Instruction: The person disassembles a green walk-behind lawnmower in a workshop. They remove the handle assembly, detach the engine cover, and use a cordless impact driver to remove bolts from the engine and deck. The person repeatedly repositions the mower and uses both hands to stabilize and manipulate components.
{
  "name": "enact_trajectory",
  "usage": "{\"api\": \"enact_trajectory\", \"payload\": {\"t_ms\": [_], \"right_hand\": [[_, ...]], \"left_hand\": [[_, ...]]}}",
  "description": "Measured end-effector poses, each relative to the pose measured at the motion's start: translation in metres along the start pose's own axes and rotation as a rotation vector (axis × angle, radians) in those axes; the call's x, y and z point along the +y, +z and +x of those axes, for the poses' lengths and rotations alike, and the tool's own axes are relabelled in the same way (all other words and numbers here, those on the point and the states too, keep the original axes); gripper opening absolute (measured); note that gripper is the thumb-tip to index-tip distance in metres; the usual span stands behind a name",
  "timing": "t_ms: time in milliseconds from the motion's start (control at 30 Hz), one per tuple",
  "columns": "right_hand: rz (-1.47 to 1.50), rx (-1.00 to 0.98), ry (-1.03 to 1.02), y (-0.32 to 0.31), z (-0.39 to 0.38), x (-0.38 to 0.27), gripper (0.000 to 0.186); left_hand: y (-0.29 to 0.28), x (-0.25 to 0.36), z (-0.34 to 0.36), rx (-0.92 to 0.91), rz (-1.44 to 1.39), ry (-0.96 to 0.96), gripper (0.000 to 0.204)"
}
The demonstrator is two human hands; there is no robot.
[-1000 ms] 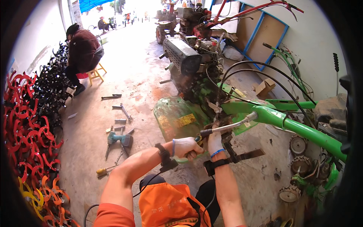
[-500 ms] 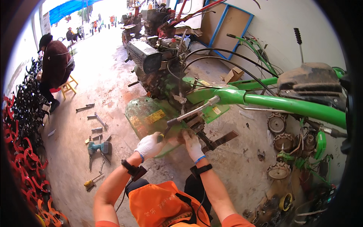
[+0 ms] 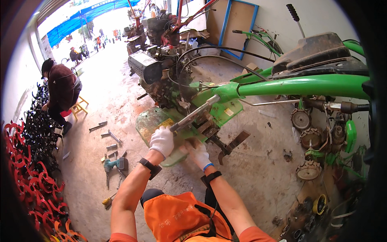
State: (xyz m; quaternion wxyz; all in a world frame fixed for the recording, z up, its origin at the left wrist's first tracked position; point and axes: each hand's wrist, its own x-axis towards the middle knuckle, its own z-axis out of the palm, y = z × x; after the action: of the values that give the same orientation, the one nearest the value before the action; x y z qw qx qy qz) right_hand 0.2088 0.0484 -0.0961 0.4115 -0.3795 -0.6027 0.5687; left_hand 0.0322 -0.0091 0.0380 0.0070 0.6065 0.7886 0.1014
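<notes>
My left hand [image 3: 162, 141], in a white glove, is closed beside the black end of a silver metal bar [image 3: 196, 114]. What is inside its fingers is hidden. My right hand [image 3: 197, 154], in a dirt-darkened glove, reaches to the near edge of the green guard; its fingertips blur into the machine. Both hands work at a walk-behind tiller with a green handlebar tube [image 3: 298, 85]. Its scuffed green guard [image 3: 147, 122] lies beyond my left hand. A flat metal blade [image 3: 238, 141] sticks out to the right of my right hand.
On the floor at left lie a teal cordless drill [image 3: 114, 163], wrenches [image 3: 115, 137] and a yellow-handled screwdriver [image 3: 108, 201]. Red curved blades [image 3: 34, 181] are piled farther left. A person [image 3: 62, 90] sits on a yellow stool [image 3: 80, 107]. Wheels [image 3: 309, 171] and parts stand at right.
My left hand has risen up to the black end of the bar; the dark handle seen at its fingers earlier is hidden now. My right hand has shifted slightly left. The view has tilted.
</notes>
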Motion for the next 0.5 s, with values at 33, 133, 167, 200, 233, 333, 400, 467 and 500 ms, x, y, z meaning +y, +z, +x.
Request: {"api": "enact_trajectory", "payload": {"t_ms": [33,133,167,200,233,333,400,467,500], "right_hand": [[-0.046,0.014,-0.031,0.002,-0.001,-0.001,0.031],[-0.521,0.068,-0.312,0.011,-0.010,-0.005,0.039],[-0.748,0.112,-0.445,0.014,-0.013,-0.006,0.042],[-0.819,0.047,-0.454,0.017,-0.017,-0.008,0.046],[-0.904,0.009,-0.473,0.020,-0.020,-0.009,0.049],[-0.952,-0.041,-0.519,0.022,-0.026,-0.010,0.055],[-0.937,-0.045,-0.543,0.023,-0.027,-0.009,0.056],[-0.955,-0.008,-0.569,0.023,-0.025,-0.006,0.055],[-0.937,-0.030,-0.549,0.023,-0.025,-0.005,0.056]], "left_hand": [[-0.002,0.003,0.000,-0.025,0.018,-0.006,0.030],[-0.012,0.007,0.001,-0.160,-0.117,-0.081,0.042],[-0.015,0.008,0.002,-0.190,-0.078,-0.039,0.040],[-0.019,0.009,0.004,-0.222,-0.031,-0.023,0.038],[-0.023,0.010,0.005,-0.257,0.031,0.002,0.038],[-0.039,0.011,0.010,-0.413,-0.076,0.003,0.047],[-0.050,0.011,0.015,-0.510,-0.089,0.029,0.051],[-0.057,0.014,0.016,-0.519,-0.123,0.037,0.051],[-0.059,0.016,0.014,-0.507,-0.111,0.004,0.051]]}}
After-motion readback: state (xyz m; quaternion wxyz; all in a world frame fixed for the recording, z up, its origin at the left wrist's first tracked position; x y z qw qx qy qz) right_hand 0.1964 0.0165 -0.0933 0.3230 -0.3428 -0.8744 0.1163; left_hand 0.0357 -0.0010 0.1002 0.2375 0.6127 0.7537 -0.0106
